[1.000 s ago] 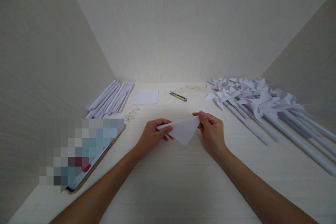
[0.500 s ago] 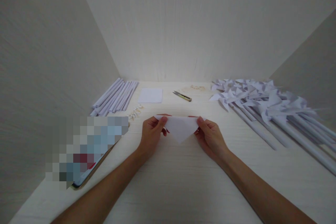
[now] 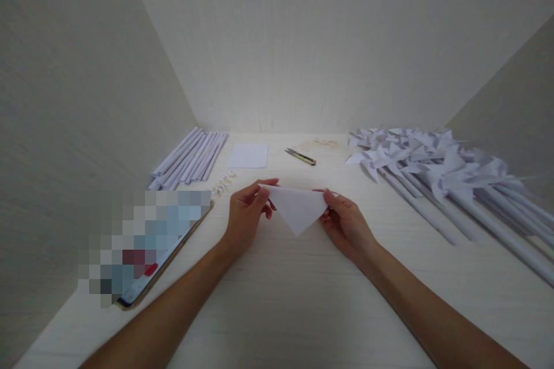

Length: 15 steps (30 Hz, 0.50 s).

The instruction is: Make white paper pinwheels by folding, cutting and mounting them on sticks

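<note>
Head view: you hold a folded white paper triangle [image 3: 298, 209] between both hands, just above the tabletop [image 3: 277, 311], point facing you. Your left hand [image 3: 246, 216] pinches its left corner, your right hand [image 3: 346, 223] pinches the right corner; hands are apart, each clamped on the paper. Beyond your left hand: a small pile of pale bits [image 3: 223, 183], then a bundle of rolled white paper sticks [image 3: 190, 158]. Straight ahead past the triangle: a flat white square sheet [image 3: 248, 156] and a small cutter [image 3: 300, 156]. Right of your right hand: a heap of white paper pinwheels [image 3: 437, 170] on sticks. Left of your left forearm: a tablet [image 3: 142, 248], screen pixelated, nothing readable. No brands, labels or writing legible anywhere.
</note>
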Motion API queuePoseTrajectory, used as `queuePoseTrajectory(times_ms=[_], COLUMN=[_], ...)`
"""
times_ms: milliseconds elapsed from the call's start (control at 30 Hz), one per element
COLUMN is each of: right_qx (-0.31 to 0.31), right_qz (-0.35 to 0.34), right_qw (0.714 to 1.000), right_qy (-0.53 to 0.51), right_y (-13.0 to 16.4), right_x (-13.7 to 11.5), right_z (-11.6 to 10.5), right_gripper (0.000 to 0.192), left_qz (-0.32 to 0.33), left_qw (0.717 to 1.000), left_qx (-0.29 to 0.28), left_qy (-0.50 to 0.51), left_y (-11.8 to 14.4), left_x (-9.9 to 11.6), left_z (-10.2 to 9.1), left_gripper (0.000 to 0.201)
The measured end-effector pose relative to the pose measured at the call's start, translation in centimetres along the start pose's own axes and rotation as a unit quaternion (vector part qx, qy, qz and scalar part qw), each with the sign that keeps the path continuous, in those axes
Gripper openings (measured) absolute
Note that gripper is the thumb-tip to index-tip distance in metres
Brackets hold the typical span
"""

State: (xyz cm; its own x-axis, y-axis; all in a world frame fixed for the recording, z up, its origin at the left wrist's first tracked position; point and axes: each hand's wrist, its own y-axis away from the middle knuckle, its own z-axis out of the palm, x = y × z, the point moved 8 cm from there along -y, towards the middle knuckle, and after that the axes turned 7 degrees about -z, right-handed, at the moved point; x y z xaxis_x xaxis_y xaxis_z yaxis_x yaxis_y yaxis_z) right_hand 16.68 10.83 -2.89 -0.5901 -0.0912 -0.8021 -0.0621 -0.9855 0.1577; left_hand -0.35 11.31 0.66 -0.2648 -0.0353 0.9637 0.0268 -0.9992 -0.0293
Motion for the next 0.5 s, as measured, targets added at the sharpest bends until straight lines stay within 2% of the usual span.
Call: queuePoseTrajectory(times_ms=[200, 500], right_qx=[-0.01, -0.011], right_qz=[-0.033, -0.038], right_qw=[0.999, 0.999], right_qy=[-0.02, -0.009], right_y=[-0.09, 0.08], right_x=[-0.54, -0.65], right_z=[0.21, 0.37], right_gripper=[0.025, 0.025], left_qz=[0.005, 0.011], left_qw=[1.0, 1.0], left_qx=[0.002, 0.006], left_qy=[0.005, 0.026], left_y=[0.17, 0.14], left_x=[0.1, 0.14], left_z=[0.05, -0.07], left_gripper=[0.03, 0.024])
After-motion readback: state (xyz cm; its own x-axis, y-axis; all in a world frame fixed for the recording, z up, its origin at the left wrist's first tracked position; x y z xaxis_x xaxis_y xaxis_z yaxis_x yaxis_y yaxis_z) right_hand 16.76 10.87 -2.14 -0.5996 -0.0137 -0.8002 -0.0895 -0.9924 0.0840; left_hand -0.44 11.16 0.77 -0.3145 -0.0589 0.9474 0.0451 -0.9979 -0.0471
